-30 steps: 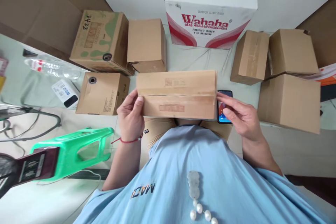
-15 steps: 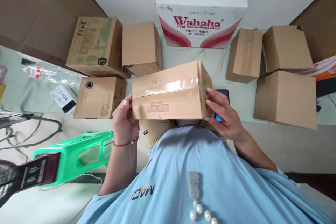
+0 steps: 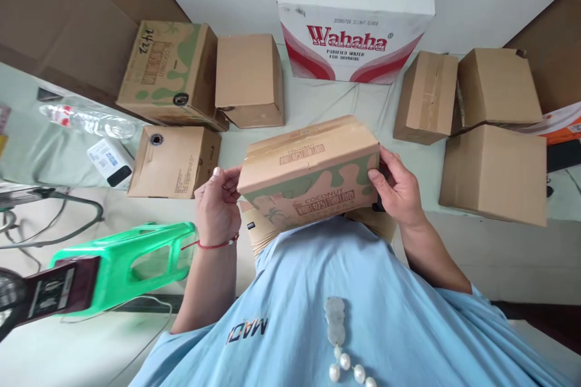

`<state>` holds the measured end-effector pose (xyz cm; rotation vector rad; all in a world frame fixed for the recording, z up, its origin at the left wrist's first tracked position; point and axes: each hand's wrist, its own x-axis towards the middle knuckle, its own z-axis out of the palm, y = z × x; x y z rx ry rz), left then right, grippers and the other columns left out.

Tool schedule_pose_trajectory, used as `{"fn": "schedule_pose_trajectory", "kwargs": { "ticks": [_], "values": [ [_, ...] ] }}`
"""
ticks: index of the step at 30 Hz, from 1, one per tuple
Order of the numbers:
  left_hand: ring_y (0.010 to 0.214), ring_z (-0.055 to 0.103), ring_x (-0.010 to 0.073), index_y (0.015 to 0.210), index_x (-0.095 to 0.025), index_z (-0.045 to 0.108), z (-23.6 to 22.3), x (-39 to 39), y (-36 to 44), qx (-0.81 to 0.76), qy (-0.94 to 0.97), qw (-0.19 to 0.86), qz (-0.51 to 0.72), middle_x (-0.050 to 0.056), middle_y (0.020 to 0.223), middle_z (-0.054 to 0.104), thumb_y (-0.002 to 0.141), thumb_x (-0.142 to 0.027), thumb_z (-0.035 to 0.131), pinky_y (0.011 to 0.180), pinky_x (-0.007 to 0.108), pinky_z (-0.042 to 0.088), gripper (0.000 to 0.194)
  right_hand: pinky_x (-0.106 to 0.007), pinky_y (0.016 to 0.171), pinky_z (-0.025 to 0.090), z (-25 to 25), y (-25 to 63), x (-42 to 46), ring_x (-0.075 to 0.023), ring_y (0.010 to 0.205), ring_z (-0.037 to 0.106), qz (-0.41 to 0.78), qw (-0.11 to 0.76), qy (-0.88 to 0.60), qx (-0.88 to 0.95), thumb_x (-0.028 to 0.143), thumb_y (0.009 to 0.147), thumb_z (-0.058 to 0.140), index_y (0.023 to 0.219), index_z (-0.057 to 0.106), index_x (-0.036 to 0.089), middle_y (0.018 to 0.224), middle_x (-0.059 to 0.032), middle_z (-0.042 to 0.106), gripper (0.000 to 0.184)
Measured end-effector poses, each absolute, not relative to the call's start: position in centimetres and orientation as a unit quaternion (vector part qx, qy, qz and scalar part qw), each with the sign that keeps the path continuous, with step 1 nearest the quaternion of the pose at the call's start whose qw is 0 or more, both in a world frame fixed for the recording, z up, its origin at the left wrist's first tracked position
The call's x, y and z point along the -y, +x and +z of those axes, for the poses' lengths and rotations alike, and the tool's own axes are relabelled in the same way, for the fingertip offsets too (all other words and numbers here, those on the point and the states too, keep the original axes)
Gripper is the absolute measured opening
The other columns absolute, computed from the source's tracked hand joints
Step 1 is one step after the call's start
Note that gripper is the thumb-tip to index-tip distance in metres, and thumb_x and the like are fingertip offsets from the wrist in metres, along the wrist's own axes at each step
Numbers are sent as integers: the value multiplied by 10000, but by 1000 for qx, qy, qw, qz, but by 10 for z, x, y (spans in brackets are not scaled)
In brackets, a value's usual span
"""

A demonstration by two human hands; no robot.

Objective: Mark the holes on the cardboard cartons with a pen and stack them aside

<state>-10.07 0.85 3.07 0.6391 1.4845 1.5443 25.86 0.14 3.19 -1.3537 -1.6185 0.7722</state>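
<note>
Between my two hands, close to my body, is a brown cardboard box point(image 3: 313, 175) with green splashes and "COCONUT" print, its taped face tilted upward. My left hand point(image 3: 218, 205) grips its left end with thumb and fingers; some fingers are partly behind the box. At the right end my right hand point(image 3: 399, 187) holds the edge, thumb on the printed face and fingers on the side. A small cardboard box point(image 3: 167, 163) with a round black mark sits just beyond my left hand.
At the back stands a white and red Wahaha carton point(image 3: 354, 36). Cardboard boxes flank it: a green-printed one point(image 3: 158, 72) and a plain one point(image 3: 249, 72) left, several right point(image 3: 494, 175). A plastic bottle point(image 3: 91, 121) lies left, above a green stool point(image 3: 122, 266).
The held box has turned in my hands: its taped face has tipped away and the green printed side now shows. My right thumb has shifted onto that side.
</note>
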Motion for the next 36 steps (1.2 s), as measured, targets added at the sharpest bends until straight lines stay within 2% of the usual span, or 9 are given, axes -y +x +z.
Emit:
{"fn": "schedule_pose_trajectory", "kwargs": {
  "ticks": [5,9,13,15,19,22,25,30,36],
  "values": [
    [681,697,120,812,-208,801,20,-17,-98,-591,282,449,608,7,757,765,758,-570,930,630,200,519,388,-522,1291,498,17,256,-17,-314,1484,647,366,407,-567,615,675,1071,606,1613,621,274,1573,-121,700,674],
    [803,744,167,847,-217,800,10,-21,-95,-562,301,479,603,23,819,774,764,-605,923,736,248,574,415,-474,1234,549,8,253,-20,-295,1398,712,424,395,-582,571,726,1042,622,1526,678,265,1497,-106,759,671],
    [1080,759,200,972,-214,824,-3,-18,-96,-582,301,465,595,81,1123,828,819,-575,869,927,282,580,395,-486,1107,623,-8,254,-19,-302,1239,782,422,389,-620,536,738,1012,640,1348,755,227,1322,-128,830,623],
    [1140,728,176,1012,-217,797,-13,-14,-99,-615,273,441,594,72,1231,802,815,-534,857,930,246,564,378,-504,1062,641,-16,256,-18,-308,1181,793,406,370,-637,541,732,968,689,1268,770,212,1268,-148,839,606],
    [904,722,130,901,-211,662,-31,4,-103,-656,204,463,560,23,1010,759,776,-510,856,744,198,564,377,-491,984,673,-22,256,-20,-282,1096,792,403,393,-657,502,738,936,714,1215,759,207,1222,-144,837,601],
    [721,747,149,860,-206,599,-39,19,-100,-652,179,541,500,16,841,734,796,-554,864,634,226,580,443,-483,1017,674,-16,252,-25,-282,1199,780,367,466,-658,464,747,961,692,1256,738,224,1272,-127,819,602],
    [700,801,204,933,-196,615,-41,26,-94,-640,160,597,456,37,796,748,855,-620,843,632,277,631,488,-501,1094,645,-7,247,-36,-296,1338,746,349,495,-637,477,745,987,674,1354,709,249,1389,-135,788,618],
    [697,803,190,1065,-167,676,-39,18,-89,-623,149,623,448,31,773,740,886,-628,836,637,253,633,520,-547,1193,575,-5,244,-58,-330,1417,704,356,421,-619,559,786,1002,623,1459,706,267,1457,-132,772,696],
    [482,593,106,831,-159,676,-46,9,-90,-604,142,642,451,20,642,672,839,-576,834,459,210,461,446,-531,1188,580,-8,244,-59,-330,1362,737,411,392,-606,557,830,998,583,1354,778,251,1344,-103,831,707]
  ]
}}
